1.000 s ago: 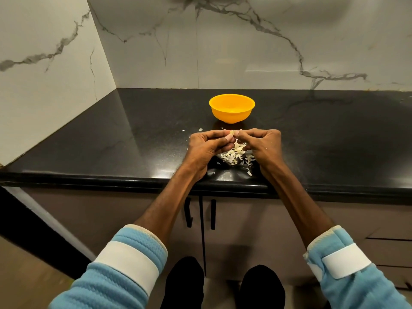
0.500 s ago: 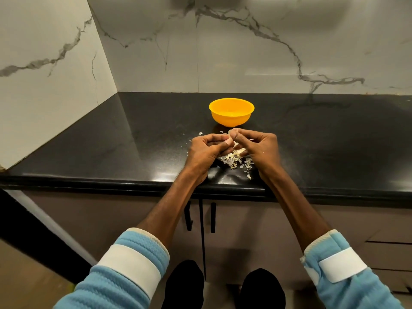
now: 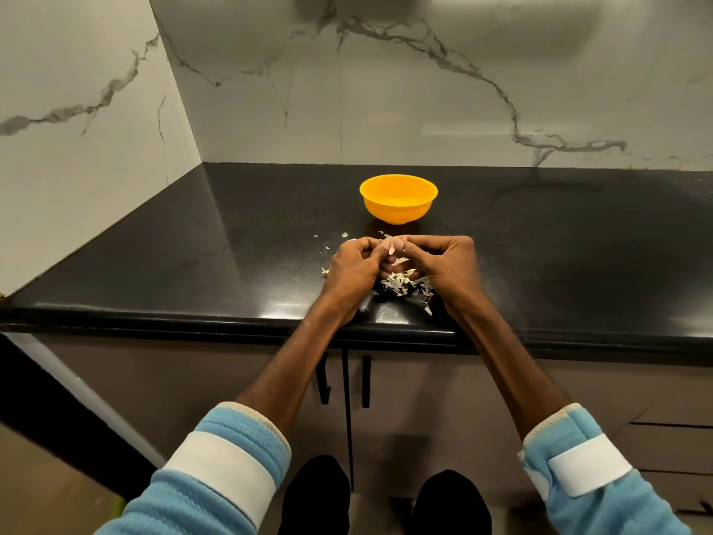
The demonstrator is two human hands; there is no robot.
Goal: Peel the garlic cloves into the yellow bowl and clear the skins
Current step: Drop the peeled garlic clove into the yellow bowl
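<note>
Items I log from the head view:

1. Left hand [image 3: 355, 270]: fingers curled, tips meeting those of the other hand, pinching a garlic clove [image 3: 390, 247]. The heel of the hand sits low over the tabletop [image 3: 578, 245], near its front edge.

2. Right hand [image 3: 443, 264]: fingers curled likewise, thumb and fingertips pinching the same garlic clove from the opposite side. A pale fleck clings to its back.

3. Garlic clove: a small pale piece, held between the two sets of fingertips, raised off the tabletop, above the pile of skins and on the near side of the bowl. I cannot tell how much of its skin is off.

4. Yellow bowl [image 3: 398, 198]: upright on the tabletop, just beyond the hands and apart from them. I cannot make out its contents from this angle.

5. Skins [image 3: 401, 285]: a loose heap of whitish flakes on the tabletop, under and between the two hands. A few stray bits lie to the left of the left hand and between the hands and the bowl.

6. Tabletop: black, glossy, speckled, running into a corner at the left.

7. Wall [image 3: 424, 90]: white marble with grey veins, on the back and left sides.

8. Cabinet doors [image 3: 424, 399]: brown, below the tabletop's front edge, with two black vertical handles [image 3: 365, 380].

9. Sleeves [image 3: 231, 457]: light blue, each with a white band, pushed up the forearms
</note>
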